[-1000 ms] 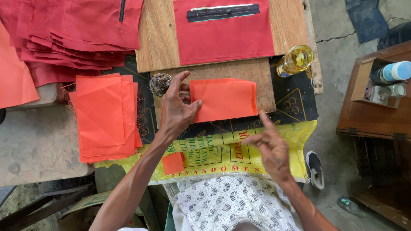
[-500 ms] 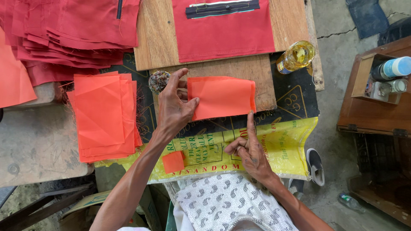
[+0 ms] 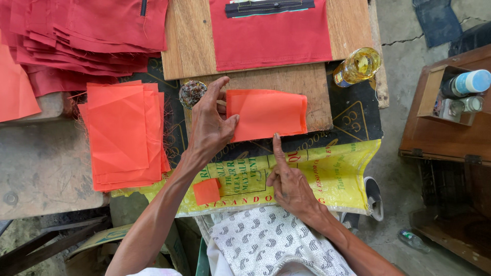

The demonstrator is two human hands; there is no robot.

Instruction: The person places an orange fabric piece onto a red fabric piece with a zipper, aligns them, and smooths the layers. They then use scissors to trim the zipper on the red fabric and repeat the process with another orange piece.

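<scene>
The left hand [image 3: 209,125] lay spread, fingers pressing the left edge of a folded orange rectangular cloth piece [image 3: 267,114] on the wooden surface [image 3: 302,84]. The right hand [image 3: 287,181], index finger extended, others curled, touched that cloth's lower edge.

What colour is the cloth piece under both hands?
Orange, plain; the cloth piece shows best in the head view.
</scene>
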